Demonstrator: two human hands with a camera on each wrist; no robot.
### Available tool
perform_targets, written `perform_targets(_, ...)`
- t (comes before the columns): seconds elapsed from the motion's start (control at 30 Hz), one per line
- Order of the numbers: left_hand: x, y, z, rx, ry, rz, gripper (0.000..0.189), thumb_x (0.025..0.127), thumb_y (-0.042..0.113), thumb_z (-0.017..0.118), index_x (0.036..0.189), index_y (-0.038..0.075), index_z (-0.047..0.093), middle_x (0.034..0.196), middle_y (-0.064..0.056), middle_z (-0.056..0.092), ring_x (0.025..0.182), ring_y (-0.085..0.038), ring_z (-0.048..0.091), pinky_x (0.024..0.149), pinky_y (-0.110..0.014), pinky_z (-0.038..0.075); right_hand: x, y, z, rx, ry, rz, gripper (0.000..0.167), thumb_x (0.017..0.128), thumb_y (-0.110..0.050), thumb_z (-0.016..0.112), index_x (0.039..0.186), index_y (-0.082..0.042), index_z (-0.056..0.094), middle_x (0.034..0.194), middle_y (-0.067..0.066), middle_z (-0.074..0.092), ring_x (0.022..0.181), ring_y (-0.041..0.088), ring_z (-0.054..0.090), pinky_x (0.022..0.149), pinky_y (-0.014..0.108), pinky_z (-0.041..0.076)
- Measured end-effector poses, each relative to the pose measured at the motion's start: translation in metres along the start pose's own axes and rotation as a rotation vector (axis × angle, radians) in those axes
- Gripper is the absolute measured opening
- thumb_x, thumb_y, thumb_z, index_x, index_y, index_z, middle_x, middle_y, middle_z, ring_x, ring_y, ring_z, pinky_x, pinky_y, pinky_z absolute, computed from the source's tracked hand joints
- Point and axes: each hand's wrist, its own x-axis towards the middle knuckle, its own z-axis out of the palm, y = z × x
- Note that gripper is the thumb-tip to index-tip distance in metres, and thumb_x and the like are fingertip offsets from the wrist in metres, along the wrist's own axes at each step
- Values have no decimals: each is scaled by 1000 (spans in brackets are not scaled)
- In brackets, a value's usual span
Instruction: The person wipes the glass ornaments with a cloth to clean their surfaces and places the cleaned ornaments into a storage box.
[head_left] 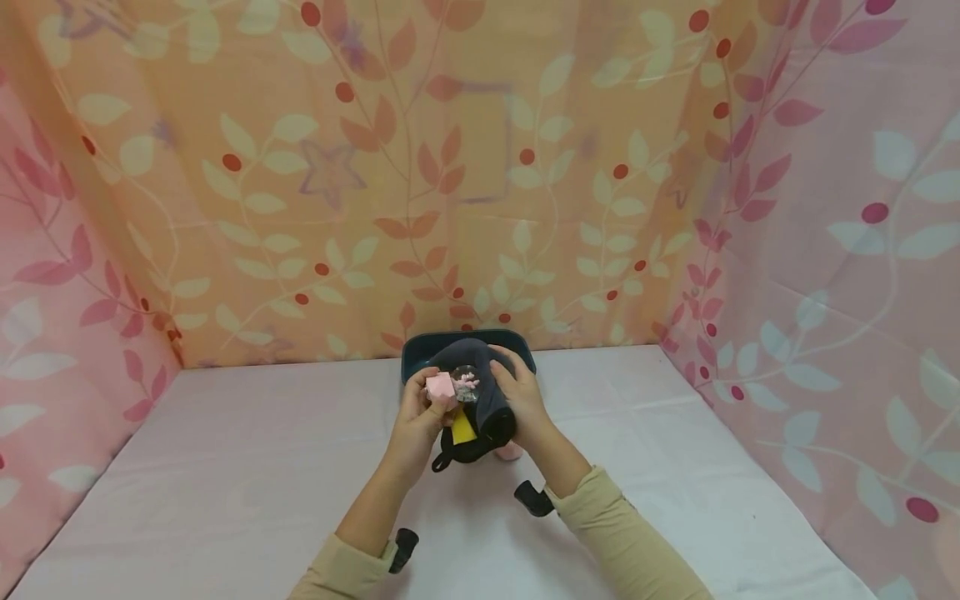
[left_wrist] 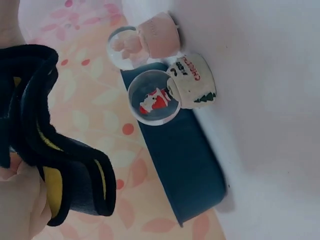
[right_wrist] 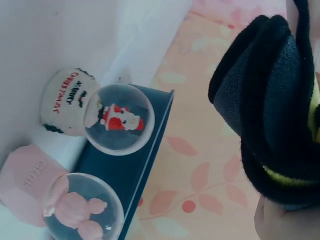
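My left hand pinches the pink faceted base of a snow globe in the head view. Its clear dome, with a small pink tree inside, points right. A thick grey-blue cloth with black edging, yellow reverse and a hanging loop is bunched around and below the dome. My right hand grips that cloth from the right. In both wrist views the cloth hides the held globe. On the table stand a white Christmas snow globe with a Santa figure and a pink snow globe with a bear-like figure.
A dark teal bin stands behind my hands, close to the patterned back curtain. Pink patterned curtains flank the white-covered table on both sides. Black wrist mounts show at my sleeves.
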Motion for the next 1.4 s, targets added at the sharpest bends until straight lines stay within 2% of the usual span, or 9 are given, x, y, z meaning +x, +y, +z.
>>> perform_targets(0.17,4,3,1,-174,59,-44,47,104,12,41,144,4,18,115,-9,44,86,-14,52,72,-22,39,1,4,-1,-69,23,-27,38,102,-20,51,137,-6,48,141,15,42,116,26,50,96,37,43)
perform_targets(0.33,9,9,3,-285,113,-76,49,100,5,47,141,4,20,110,-6,44,79,-11,50,68,-20,38,0,0,-3,-90,45,-75,41,101,-19,52,140,-7,45,151,13,30,133,34,35,107,51,30)
perform_targets(0.53,13,11,-3,-312,231,-106,29,101,7,47,127,-1,36,91,-3,49,74,-9,49,65,-20,38,-1,-5,-9,-35,57,-82,43,103,-22,49,143,-11,40,150,15,33,132,34,41,104,47,36)
perform_targets(0.73,14,11,-10,-328,287,-108,26,100,10,51,123,2,41,87,-1,51,73,-9,50,67,-21,41,0,-7,-15,11,40,-101,42,104,-21,45,145,-10,38,149,14,34,131,31,43,101,38,41)
perform_targets(0.83,14,9,-12,-335,309,-100,28,99,11,52,123,6,39,93,-1,52,75,-9,52,68,-23,47,0,-6,-15,11,37,-111,42,104,-20,44,145,-10,38,148,13,36,129,31,44,98,34,43)
perform_targets(0.97,14,6,-16,-322,324,-79,37,98,12,54,128,6,34,105,-3,50,81,-10,54,70,-32,55,0,-5,-16,2,36,-107,41,104,-20,44,144,-10,39,147,14,37,128,31,46,95,32,44)
perform_targets(1.13,13,5,-20,-303,310,-67,39,97,8,56,129,2,34,102,-3,56,81,-12,61,68,-36,57,0,-4,-16,2,41,-89,41,104,-20,44,144,-11,40,147,14,38,127,31,47,94,32,45)
perform_targets(1.23,14,6,-22,-226,317,-118,42,95,10,59,129,1,35,99,-1,61,79,-13,61,63,-29,55,0,-4,-17,-8,47,-84,41,104,-21,44,144,-11,39,148,14,37,127,31,47,95,32,45)
perform_targets(1.4,16,10,-24,5,314,-269,39,93,21,65,118,-2,47,90,1,65,69,-13,49,56,-23,42,0,-4,-17,-11,64,-68,41,104,-22,46,144,-12,40,148,13,37,128,30,46,97,35,43)
